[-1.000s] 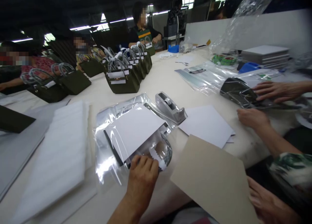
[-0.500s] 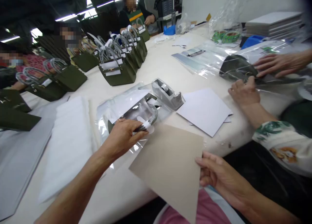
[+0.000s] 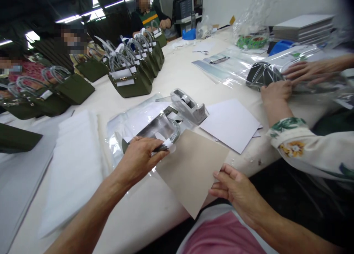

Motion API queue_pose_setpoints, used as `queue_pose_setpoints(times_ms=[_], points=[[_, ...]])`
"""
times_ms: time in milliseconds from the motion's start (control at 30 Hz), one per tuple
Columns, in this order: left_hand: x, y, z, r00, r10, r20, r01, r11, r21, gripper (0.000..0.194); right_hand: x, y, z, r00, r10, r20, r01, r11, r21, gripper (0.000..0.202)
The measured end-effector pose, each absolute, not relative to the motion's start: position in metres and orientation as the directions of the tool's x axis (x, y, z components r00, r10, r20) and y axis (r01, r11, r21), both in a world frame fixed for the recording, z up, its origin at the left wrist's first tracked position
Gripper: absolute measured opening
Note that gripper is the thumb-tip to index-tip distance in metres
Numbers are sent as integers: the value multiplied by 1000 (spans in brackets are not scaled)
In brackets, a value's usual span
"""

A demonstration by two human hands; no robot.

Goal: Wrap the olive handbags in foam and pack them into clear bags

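Observation:
My left hand (image 3: 141, 154) is closed on the top edge of a dark green handbag (image 3: 157, 127), which lies on its side on the table. Clear film wraps the bag's curved handle, and white paper shows around it. In my right hand (image 3: 233, 184) is a flat beige cardboard sheet (image 3: 192, 169), pinched by its right edge between thumb and fingers. The sheet's upper left side is close to the bag's opening; I cannot tell whether any of it is inside. Beneath the bag lies a clear plastic bag (image 3: 114, 124).
A grey tape dispenser (image 3: 189, 105) stands just beyond the handbag. White sheets (image 3: 231, 123) lie right, a folded white cloth (image 3: 73, 165) left. Green handbags (image 3: 131, 82) stand in rows further off. At right, a co-worker's hands (image 3: 279, 93) handle a plastic-covered bag.
My right hand has moved the cardboard sheet left and away from my body, closer to the handbag. My left hand stays on the bag. The co-worker's near arm has shifted forward and left.

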State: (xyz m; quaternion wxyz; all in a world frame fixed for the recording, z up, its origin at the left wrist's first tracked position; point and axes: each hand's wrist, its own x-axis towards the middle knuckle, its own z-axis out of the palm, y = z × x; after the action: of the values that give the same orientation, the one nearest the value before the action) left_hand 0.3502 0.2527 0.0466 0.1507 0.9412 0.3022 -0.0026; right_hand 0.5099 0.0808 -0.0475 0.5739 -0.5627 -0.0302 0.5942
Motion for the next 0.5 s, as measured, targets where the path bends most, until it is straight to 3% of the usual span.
queue_pose_setpoints(times_ms=[167,367,500], points=[[350,251,45,833,546,-90,548,-790,275,20,509,83,-47,343,652,-676,-688,-315,-653,22],[348,252,46,825,561,-63,556,-788,265,23,492,77,-44,228,643,-731,-658,-452,-602,23],[348,253,47,824,563,-67,560,-790,250,23,480,87,-47,234,662,-712,-651,-437,-621,18]])
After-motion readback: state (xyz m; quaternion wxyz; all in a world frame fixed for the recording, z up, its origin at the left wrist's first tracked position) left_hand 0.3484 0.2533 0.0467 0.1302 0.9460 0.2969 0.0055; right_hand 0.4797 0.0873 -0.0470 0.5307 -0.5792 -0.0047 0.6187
